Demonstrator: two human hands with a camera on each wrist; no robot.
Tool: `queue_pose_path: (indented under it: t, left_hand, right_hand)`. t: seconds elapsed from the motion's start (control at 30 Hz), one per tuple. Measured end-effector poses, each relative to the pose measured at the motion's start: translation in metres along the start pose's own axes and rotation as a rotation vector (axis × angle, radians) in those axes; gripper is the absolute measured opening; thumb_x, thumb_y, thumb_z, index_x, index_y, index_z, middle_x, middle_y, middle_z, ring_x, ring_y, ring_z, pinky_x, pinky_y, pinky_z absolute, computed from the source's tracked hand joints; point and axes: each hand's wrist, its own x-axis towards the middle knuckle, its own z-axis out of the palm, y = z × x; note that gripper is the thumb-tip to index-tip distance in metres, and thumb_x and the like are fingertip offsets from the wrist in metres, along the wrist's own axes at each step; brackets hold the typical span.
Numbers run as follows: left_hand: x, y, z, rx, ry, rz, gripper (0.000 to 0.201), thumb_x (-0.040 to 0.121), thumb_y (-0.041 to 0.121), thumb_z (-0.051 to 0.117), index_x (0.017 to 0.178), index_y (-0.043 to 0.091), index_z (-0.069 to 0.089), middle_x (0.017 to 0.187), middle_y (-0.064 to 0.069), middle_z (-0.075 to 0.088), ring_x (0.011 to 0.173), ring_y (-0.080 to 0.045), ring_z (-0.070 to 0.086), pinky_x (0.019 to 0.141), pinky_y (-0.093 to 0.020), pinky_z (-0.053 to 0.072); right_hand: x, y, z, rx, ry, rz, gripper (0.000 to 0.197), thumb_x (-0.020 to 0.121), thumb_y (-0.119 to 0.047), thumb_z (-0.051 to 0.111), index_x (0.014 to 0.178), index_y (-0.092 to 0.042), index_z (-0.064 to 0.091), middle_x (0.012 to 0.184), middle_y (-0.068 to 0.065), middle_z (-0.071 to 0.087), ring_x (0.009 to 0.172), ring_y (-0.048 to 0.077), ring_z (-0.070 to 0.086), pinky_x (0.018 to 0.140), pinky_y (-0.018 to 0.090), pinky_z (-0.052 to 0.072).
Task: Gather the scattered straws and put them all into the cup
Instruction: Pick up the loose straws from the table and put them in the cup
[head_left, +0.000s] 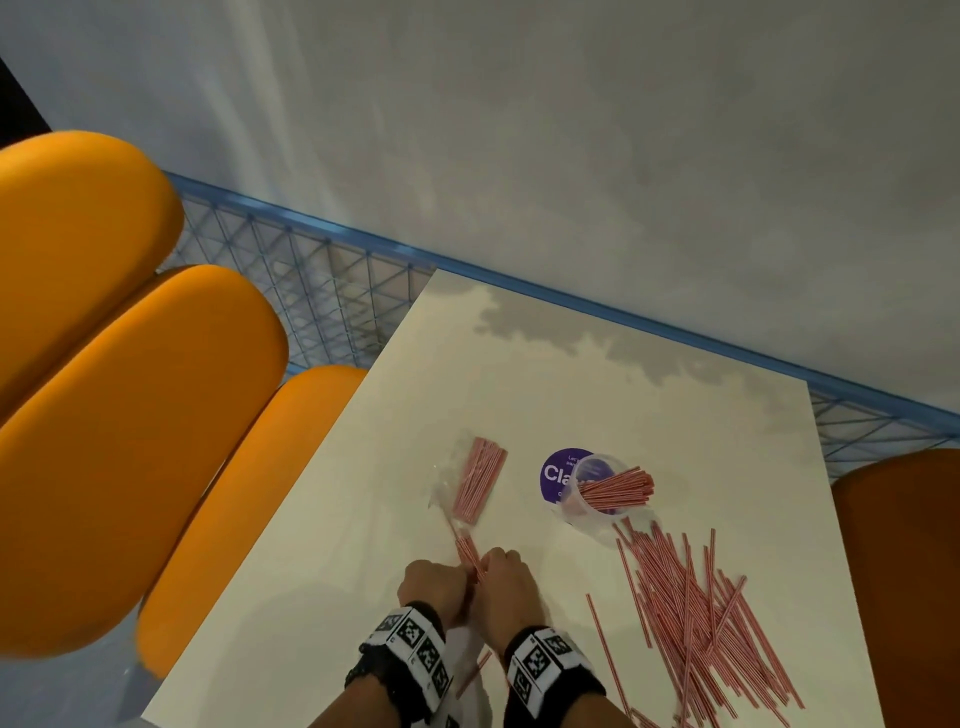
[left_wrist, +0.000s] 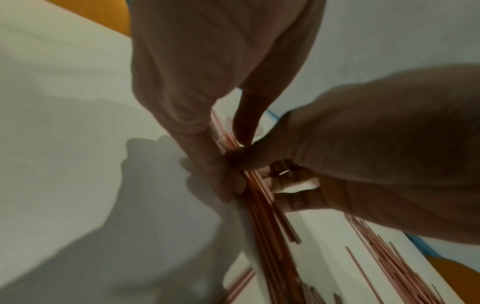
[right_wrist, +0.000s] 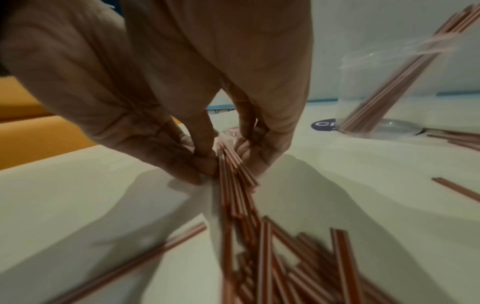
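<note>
Right now your left hand (head_left: 435, 586) and right hand (head_left: 506, 584) both pinch one bundle of straws (head_left: 469, 553) near the bench's (head_left: 545, 364) front edge; bare bench lies beyond. At your right the loose straws (head_left: 696, 613) reach the near edge, touching the cup (head_left: 597, 499), which holds straws.

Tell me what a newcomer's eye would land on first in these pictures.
First, both hands at the near edge of the white table: the left hand and right hand pinch a bundle of red-striped straws between them. To their right a big heap of loose straws sprawls, just in front of the clear cup that already holds a bunch. Bright orange cushions fill the left side.
</note>
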Motion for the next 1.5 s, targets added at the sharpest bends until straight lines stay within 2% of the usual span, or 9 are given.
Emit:
queue_pose_path:
  t: [0.13,0.3,0.57,0.7,0.83,0.97,1.07,1.33,1.5]
  left_hand:
    - [-0.019,0.005,-0.002,0.175,-0.063,0.085,0.033,0.096,0.027,0.047,0.125,0.014,0.057,0.118,-0.007,0.069,0.107,-0.029,0.065,0.089,-0.033,0.05]
    - [-0.014,0.002,-0.001,-0.325,-0.093,-0.148,0.008,0.082,0.016,0.069,0.087,0.009,0.067,0.105,-0.02,0.071,0.069,-0.021,0.067,0.056,-0.029,0.057]
    - [-0.026,0.004,0.003,-0.487,-0.28,-0.179,0.023,0.086,0.005,0.065,0.105,-0.007,0.066,0.081,-0.017,0.066,0.067,-0.028,0.063,0.055,-0.031,0.053]
    - [-0.037,0.009,0.008,-0.626,-0.401,-0.207,0.026,0.094,0.01,0.053,0.105,-0.01,0.066,0.099,-0.027,0.069,0.089,-0.036,0.066,0.081,-0.046,0.053]
    - [-0.054,0.024,-0.001,-0.513,-0.371,-0.059,0.016,0.092,0.011,0.063,0.088,-0.004,0.061,0.07,-0.02,0.065,0.052,-0.026,0.06,0.052,-0.032,0.055]
    - [-0.056,0.036,-0.026,-0.621,-0.388,0.018,0.031,0.09,0.029,0.067,0.092,-0.003,0.064,0.079,-0.02,0.067,0.07,-0.034,0.065,0.066,-0.05,0.061]
    - [-0.051,0.044,-0.039,-0.649,-0.289,0.011,0.017,0.093,0.011,0.059,0.08,0.0,0.064,0.069,-0.018,0.062,0.065,-0.031,0.062,0.046,-0.029,0.052]
    - [-0.008,0.027,-0.053,0.813,0.274,0.611,0.02,0.09,0.036,0.059,0.109,0.031,0.062,0.112,0.004,0.058,0.105,-0.018,0.054,0.081,-0.032,0.044]
    - [0.003,0.009,-0.055,0.947,0.255,0.735,0.021,0.092,0.034,0.056,0.112,0.031,0.059,0.112,0.007,0.058,0.105,-0.019,0.05,0.08,-0.032,0.037]
  right_hand:
    - [0.001,-0.007,0.002,0.026,-0.038,0.03,0.009,0.084,-0.015,0.054,0.091,-0.016,0.047,0.111,0.01,0.056,0.101,0.028,0.053,0.08,0.032,0.04]
    - [0.003,-0.006,0.0,0.072,-0.088,0.07,0.023,0.079,-0.008,0.055,0.101,-0.01,0.049,0.116,0.012,0.055,0.107,0.029,0.053,0.087,0.035,0.045]
    - [-0.001,0.007,-0.012,-0.093,-0.23,0.049,0.035,0.084,-0.009,0.048,0.119,-0.005,0.046,0.129,0.016,0.042,0.121,0.033,0.041,0.099,0.038,0.039]
    - [0.0,0.019,-0.031,0.074,-0.293,-0.019,0.024,0.084,-0.014,0.046,0.107,-0.007,0.045,0.106,0.01,0.055,0.096,0.026,0.056,0.085,0.042,0.052]
    - [-0.003,0.031,-0.053,0.085,-0.311,-0.142,0.02,0.093,-0.02,0.049,0.107,-0.007,0.043,0.095,0.006,0.061,0.072,0.015,0.056,0.06,0.023,0.046]
    - [-0.007,0.046,-0.061,0.02,-0.33,-0.225,0.012,0.101,-0.021,0.033,0.1,-0.014,0.042,0.086,0.006,0.056,0.076,0.027,0.054,0.068,0.036,0.041]
    - [-0.011,0.052,-0.06,-0.005,-0.337,-0.23,0.016,0.103,-0.03,0.029,0.096,-0.019,0.038,0.078,-0.002,0.05,0.066,0.02,0.046,0.068,0.035,0.038]
    - [-0.014,0.075,-0.065,0.0,-0.164,-0.144,0.028,0.102,-0.044,0.031,0.081,-0.028,0.038,0.07,-0.01,0.046,0.06,0.008,0.046,0.055,0.023,0.036]
    - [-0.018,0.084,-0.06,0.062,-0.084,-0.138,0.034,0.095,-0.057,0.024,0.085,-0.028,0.04,0.072,-0.011,0.048,0.076,0.02,0.051,0.069,0.032,0.04]
